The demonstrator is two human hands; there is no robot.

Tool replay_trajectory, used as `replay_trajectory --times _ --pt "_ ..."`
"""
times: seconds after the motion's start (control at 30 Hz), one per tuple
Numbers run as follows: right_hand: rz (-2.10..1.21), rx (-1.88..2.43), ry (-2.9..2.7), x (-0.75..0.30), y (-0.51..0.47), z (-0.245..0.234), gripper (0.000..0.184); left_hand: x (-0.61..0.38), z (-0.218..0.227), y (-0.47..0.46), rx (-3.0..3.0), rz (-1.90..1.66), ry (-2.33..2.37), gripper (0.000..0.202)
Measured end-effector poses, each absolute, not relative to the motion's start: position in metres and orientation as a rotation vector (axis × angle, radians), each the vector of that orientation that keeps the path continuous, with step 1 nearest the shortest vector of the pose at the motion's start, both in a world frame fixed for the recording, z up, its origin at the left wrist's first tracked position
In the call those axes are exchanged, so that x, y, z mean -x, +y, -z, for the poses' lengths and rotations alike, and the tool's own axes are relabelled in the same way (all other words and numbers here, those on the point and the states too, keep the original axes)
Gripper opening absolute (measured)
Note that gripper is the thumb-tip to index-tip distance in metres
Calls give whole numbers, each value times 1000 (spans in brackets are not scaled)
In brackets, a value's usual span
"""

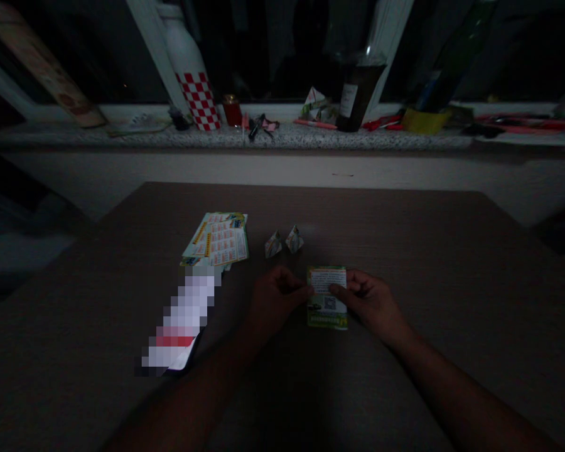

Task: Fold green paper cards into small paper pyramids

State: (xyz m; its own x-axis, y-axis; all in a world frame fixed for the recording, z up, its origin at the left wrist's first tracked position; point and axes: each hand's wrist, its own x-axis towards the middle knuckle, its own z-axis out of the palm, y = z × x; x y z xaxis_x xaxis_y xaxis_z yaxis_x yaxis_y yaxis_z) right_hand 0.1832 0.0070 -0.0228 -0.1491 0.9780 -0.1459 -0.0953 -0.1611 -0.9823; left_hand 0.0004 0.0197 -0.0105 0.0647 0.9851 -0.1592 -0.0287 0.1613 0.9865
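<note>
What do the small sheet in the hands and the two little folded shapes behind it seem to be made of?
The sheet looks like thin printed paper, probably slightly glossy: it carries text, a code square and green borders, and lies flat between the left hand and right hand. The two folded shapes seem to be the same printed paper, creased into sharp points. The dim light leaves the finish uncertain.

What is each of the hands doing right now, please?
Left hand: pinched shut on the left edge of the printed paper.
Right hand: pinched shut on its right edge.
</note>
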Motion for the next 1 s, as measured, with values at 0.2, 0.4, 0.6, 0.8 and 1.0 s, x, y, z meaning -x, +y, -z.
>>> replay_trajectory --times 0.2,0.4,0.6,0.8,1.0 --pt "-1465 1163 -1161 -183 7 21 32 0 12 20 -1074 -1068 1169 39" --pt "-1488 1141 -1148 -185 7 26 29 0 11 19 -1107 -1057 1207 34" --pt "-1476 1162 -1144 -184 7 24 29 1 13 20 -1112 -1061 1218 34" --pt "-1493 1152 -1153 -185 7 24 27 0 12 21 -1120 -1061 1215 32" --pt "-1510 1126 -1126 -185 8 29 26 1 13 21 -1137 -1053 1221 30"
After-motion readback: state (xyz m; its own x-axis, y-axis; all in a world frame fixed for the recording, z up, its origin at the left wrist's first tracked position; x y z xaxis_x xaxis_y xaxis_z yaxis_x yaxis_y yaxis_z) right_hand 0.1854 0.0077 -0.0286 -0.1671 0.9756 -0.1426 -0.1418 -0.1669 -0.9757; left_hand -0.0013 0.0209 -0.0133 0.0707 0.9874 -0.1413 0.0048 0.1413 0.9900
